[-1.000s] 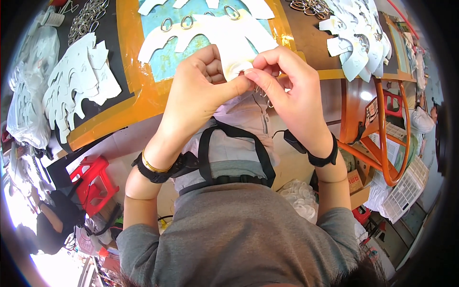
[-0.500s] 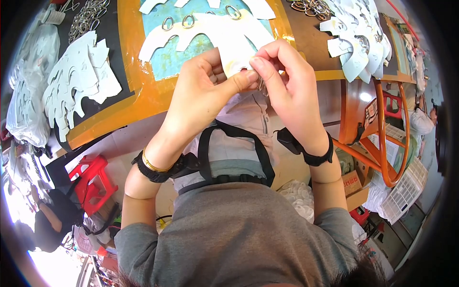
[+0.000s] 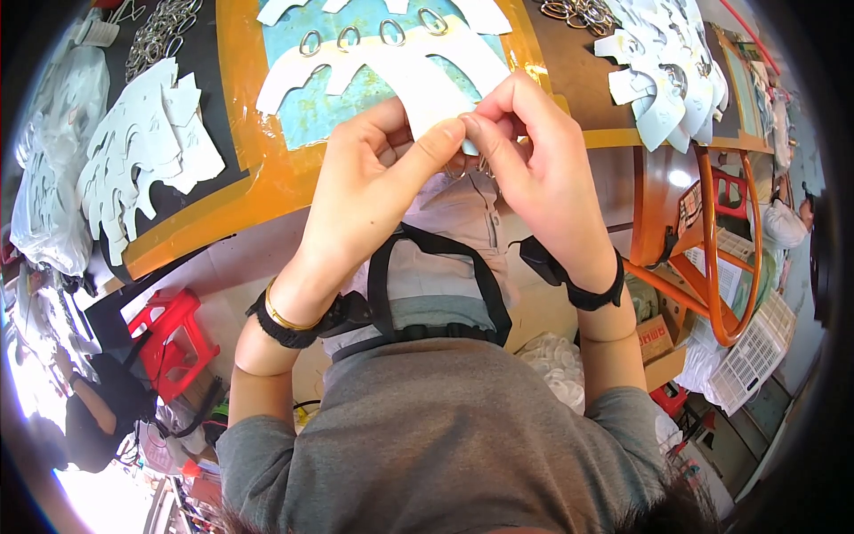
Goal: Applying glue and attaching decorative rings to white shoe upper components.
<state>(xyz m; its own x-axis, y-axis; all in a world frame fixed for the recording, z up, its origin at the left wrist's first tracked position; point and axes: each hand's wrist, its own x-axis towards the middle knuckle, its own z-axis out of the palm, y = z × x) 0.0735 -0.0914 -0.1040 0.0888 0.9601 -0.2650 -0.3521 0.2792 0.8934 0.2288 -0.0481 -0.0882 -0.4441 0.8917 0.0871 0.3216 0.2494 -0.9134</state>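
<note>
A bright white flat piece (image 3: pixel 425 87) with several curved strap-like arms lies at the near edge of the blue-green work surface. Its near strap end is between my hands. My left hand (image 3: pixel 378 173) grips that end, thumb on top and fingers curled beneath. My right hand (image 3: pixel 538 147) pinches the same end from the other side, its thumb and index finger almost touching my left thumb. Small metal rings (image 3: pixel 457 171) show just below my fingertips; how they are held is hidden. Farther off, oval metal rings (image 3: pixel 392 33) rest along the white piece.
Stacked pale cut pieces (image 3: pixel 147 133) lie left, beside a clear plastic bag (image 3: pixel 58 178). Chain-like metal rings (image 3: pixel 169 31) sit behind them. More pale pieces (image 3: pixel 663 76) and loose rings (image 3: pixel 578 13) are at right. Orange tape (image 3: pixel 267 191) borders the table. A red stool (image 3: pixel 178 347) stands below.
My left thumb has moved up onto the strap end, and my fingertips have shifted slightly. The white strap now shows differently between my hands, with a metal ring more visible below.
</note>
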